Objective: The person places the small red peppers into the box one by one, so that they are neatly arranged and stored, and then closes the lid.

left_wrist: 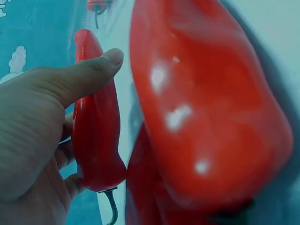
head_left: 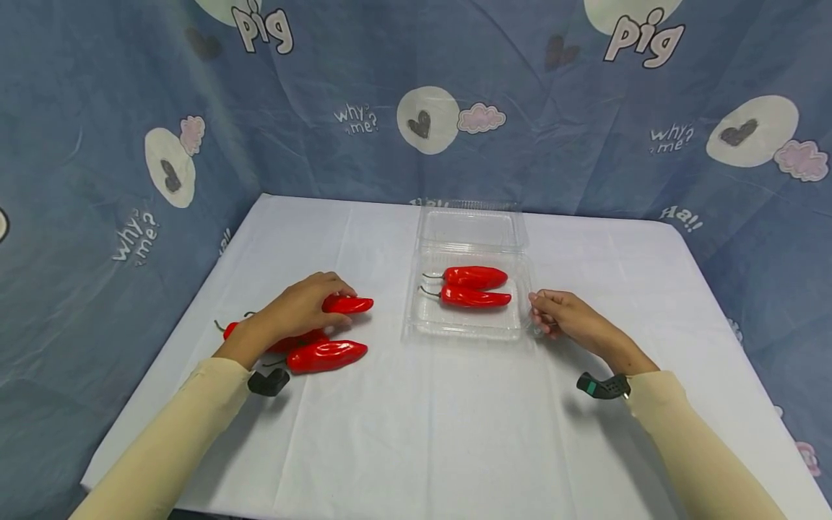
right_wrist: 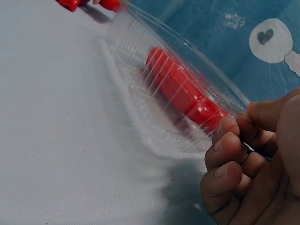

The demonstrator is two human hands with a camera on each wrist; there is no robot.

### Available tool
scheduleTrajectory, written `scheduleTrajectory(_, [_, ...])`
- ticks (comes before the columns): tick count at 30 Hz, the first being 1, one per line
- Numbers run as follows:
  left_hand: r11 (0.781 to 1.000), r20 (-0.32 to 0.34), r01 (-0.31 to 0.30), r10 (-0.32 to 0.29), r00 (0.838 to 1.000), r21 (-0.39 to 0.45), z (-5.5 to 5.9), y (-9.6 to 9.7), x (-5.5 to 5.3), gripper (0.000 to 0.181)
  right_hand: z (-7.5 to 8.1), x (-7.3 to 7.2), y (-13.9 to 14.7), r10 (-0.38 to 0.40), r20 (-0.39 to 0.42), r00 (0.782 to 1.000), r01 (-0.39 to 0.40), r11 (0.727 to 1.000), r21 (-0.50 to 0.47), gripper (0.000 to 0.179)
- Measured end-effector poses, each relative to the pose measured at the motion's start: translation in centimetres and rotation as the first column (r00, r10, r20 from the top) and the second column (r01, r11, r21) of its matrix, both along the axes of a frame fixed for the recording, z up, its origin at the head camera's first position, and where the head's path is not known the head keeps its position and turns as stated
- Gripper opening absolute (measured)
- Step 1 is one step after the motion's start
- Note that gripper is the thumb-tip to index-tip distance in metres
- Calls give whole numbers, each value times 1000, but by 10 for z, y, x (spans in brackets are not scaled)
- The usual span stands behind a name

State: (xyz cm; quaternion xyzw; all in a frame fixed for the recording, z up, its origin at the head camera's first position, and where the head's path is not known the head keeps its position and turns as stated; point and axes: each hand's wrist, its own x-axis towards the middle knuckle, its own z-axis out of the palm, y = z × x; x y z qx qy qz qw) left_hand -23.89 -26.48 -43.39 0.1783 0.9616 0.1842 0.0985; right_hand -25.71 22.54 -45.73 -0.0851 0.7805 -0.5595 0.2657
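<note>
My left hand (head_left: 302,307) grips a red pepper (left_wrist: 96,136) by its middle, thumb across it and fingers behind; its green stem points down in the left wrist view. Under and beside this hand lie more red peppers, the nearest one (head_left: 327,356) in front on the cloth. A clear plastic box (head_left: 425,318) stands at the table's middle with its lid folded back. Inside, two red peppers (head_left: 476,297) lie side by side, stems to the left. My right hand (head_left: 568,321) pinches the box's right rim between thumb and fingers, as the right wrist view shows.
A white cloth (head_left: 416,433) covers the table. The box's open lid (head_left: 472,229) lies toward the table's back edge. Behind hangs a blue printed curtain (head_left: 325,159), which also runs along the left side.
</note>
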Motion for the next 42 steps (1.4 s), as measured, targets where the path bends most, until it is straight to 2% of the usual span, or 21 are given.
scheduleTrajectory(10, [998,-50,49,-47,998,47,10,10,-1,48,2,1,-2,-3,9,1000,3,1000,10,37])
scheduleTrajectory(21, [998,-50,39,-37,998,41,25,30,1,51,1,2,-1,-2,7,1000,2,1000,0,39])
scheduleTrajectory(34, [993,-108,114,-110,988,35,38,55,-3,50,0,2,0,-1,0,1000,1,1000,-9,37])
scheduleTrajectory(42, [987,-114,157,-152,982,37,45,77,-7,50,0,0,1,-2,-6,1000,2,1000,4,36])
